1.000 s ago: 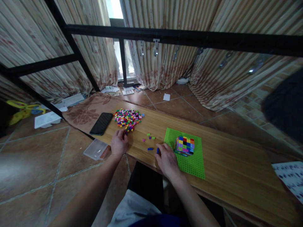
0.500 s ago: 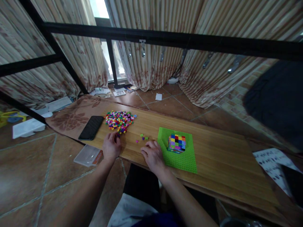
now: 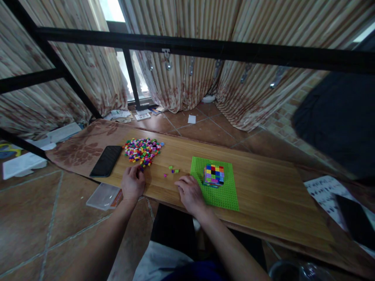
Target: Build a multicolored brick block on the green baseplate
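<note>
My left hand (image 3: 132,183) rests on the wooden table (image 3: 263,187) with its fingers curled at the near edge of a pile of small coloured bricks (image 3: 142,150). What the fingers pinch is hidden. My right hand (image 3: 190,191) lies palm down, fingers bent, just left of a green baseplate (image 3: 218,197). A many-coloured brick cube (image 3: 213,174) stands on that plate. A few loose bricks (image 3: 172,170) lie between the hands.
A black phone (image 3: 106,160) lies left of the pile on a flowered cloth (image 3: 79,148). A clear plastic box (image 3: 102,195) sits on the tiled floor below. A black metal bar (image 3: 205,48) crosses overhead. Printed paper (image 3: 322,191) and a dark device (image 3: 356,220) lie at the right.
My right hand slid left over the two blue bricks near the plate, which no longer show. The left hand stayed at the pile's edge. The view swung right.
</note>
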The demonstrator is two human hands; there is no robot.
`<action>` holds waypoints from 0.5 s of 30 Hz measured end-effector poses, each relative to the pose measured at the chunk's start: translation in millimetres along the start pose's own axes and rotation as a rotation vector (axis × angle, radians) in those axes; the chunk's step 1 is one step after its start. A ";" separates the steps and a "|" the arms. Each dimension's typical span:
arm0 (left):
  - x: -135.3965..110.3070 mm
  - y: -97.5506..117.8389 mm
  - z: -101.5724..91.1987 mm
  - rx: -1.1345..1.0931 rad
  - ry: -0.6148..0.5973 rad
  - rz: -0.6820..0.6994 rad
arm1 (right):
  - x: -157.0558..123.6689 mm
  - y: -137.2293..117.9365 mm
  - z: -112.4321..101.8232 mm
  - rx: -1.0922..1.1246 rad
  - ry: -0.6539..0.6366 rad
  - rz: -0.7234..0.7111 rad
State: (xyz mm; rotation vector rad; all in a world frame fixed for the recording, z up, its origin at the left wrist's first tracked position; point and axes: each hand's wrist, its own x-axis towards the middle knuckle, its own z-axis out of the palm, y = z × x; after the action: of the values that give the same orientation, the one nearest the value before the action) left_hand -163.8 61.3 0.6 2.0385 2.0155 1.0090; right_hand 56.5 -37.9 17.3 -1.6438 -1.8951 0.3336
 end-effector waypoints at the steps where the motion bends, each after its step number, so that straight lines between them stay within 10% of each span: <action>1: 0.1 0.3 -0.3 0.000 -0.003 -0.002 | -0.1 -1.0 -1.3 -0.008 -0.009 0.003; 15: -1.4 1.1 0.6 -0.006 -0.014 -0.016 | -16.6 11.3 -20.7 0.029 0.011 0.018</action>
State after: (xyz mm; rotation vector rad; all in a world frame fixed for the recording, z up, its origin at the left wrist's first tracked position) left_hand -162.4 60.1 0.2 2.0168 2.0164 0.9941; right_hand 78.6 -55.5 22.8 -1.6414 -1.8595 0.3569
